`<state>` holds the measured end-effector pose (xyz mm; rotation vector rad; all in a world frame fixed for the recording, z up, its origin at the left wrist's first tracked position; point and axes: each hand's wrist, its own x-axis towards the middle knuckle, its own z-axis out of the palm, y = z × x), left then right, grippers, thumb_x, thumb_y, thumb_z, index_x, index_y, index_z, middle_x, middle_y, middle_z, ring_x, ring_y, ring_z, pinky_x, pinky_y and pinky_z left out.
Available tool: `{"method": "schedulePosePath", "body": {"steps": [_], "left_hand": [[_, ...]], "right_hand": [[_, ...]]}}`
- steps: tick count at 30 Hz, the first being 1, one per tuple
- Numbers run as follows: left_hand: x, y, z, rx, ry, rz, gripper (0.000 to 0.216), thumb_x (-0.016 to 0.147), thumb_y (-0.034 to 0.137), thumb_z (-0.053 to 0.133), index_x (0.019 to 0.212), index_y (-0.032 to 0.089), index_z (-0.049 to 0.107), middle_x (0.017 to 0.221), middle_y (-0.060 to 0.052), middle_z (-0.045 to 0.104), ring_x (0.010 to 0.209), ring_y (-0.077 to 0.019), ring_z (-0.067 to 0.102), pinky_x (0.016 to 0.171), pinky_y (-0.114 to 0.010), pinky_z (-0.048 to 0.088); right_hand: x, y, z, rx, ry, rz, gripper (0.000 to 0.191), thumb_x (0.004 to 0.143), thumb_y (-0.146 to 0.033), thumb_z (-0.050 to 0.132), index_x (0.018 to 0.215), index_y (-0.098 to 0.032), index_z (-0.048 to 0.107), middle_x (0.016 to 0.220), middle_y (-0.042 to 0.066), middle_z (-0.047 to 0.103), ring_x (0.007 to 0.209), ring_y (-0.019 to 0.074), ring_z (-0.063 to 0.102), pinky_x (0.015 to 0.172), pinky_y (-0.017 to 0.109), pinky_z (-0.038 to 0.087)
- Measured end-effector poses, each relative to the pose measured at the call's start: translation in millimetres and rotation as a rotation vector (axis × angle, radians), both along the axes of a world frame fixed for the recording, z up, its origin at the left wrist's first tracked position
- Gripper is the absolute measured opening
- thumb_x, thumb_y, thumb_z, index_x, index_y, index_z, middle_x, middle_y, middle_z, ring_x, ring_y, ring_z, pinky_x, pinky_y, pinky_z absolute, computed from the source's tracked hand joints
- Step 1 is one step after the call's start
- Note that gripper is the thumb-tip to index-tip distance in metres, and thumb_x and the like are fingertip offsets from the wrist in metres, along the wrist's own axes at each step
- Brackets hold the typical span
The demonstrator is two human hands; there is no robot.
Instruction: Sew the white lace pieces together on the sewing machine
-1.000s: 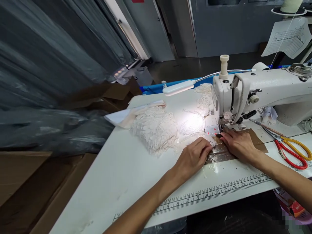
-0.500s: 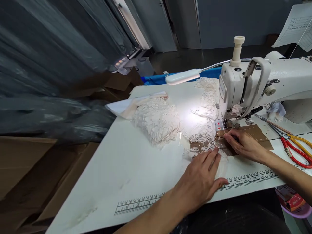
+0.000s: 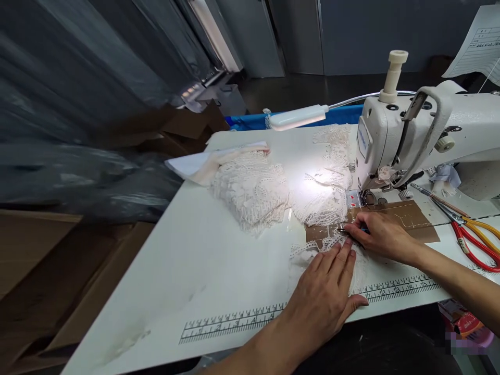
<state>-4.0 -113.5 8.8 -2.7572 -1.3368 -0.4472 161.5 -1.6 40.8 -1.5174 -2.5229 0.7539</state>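
Note:
My left hand (image 3: pixel 326 284) lies flat with fingers stretched out, pressing a piece of white lace (image 3: pixel 302 254) on the sewing table. Close to its fingertips, my right hand (image 3: pixel 377 234) is closed on a small tool (image 3: pixel 344 230) with a thin metal tip and a bit of blue; most of it is hidden by the fingers. Under and behind the right hand is a brown strip (image 3: pixel 414 216) stuck to the tabletop, with loose threads on it. Just beyond stands the needle area of a white sewing machine (image 3: pixel 377 146). More lace (image 3: pixel 324 205) lies left of the needle.
A heap of lace (image 3: pixel 250 192) sits farther left on the table (image 3: pixel 187 250). Scissors with red and yellow handles (image 3: pixel 469 234) lie at right. A lamp (image 3: pixel 299 117) hangs over the back edge. A printed ruler (image 3: pixel 234 323) runs along the front; cardboard boxes (image 3: pixel 105 281) stand left.
My right hand has moved left and toward my left fingertips, and the metal tip now shows at the lace edge. My left hand stays on the lace. The view has shifted slightly.

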Motion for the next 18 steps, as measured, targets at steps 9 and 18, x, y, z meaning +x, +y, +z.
{"method": "schedulePosePath", "body": {"steps": [9, 18], "left_hand": [[-28, 81, 25.6, -0.025, -0.157, -0.024, 0.033, 0.102, 0.027, 0.038, 0.123, 0.011, 0.058, 0.122, -0.018, 0.064, 0.104, -0.0276, 0.063, 0.086, -0.049, 0.053], [-9, 125, 20.7, -0.218, -0.031, 0.055, 0.04, 0.103, 0.033, 0.034, 0.093, 0.013, 0.067, 0.095, -0.011, 0.066, 0.075, -0.0184, 0.062, 0.063, -0.03, 0.049]], "right_hand": [[61, -1, 7.3, 0.201, -0.215, -0.11, 0.033, 0.098, -0.044, 0.042, 0.085, -0.021, 0.063, 0.06, 0.002, 0.062, 0.052, 0.0181, 0.055, 0.051, 0.029, 0.028], [114, 2, -19.3, 0.689, -0.291, -0.118, 0.034, 0.097, -0.037, 0.043, 0.098, -0.017, 0.07, 0.106, 0.017, 0.064, 0.097, 0.0335, 0.055, 0.071, 0.042, 0.045]]}}
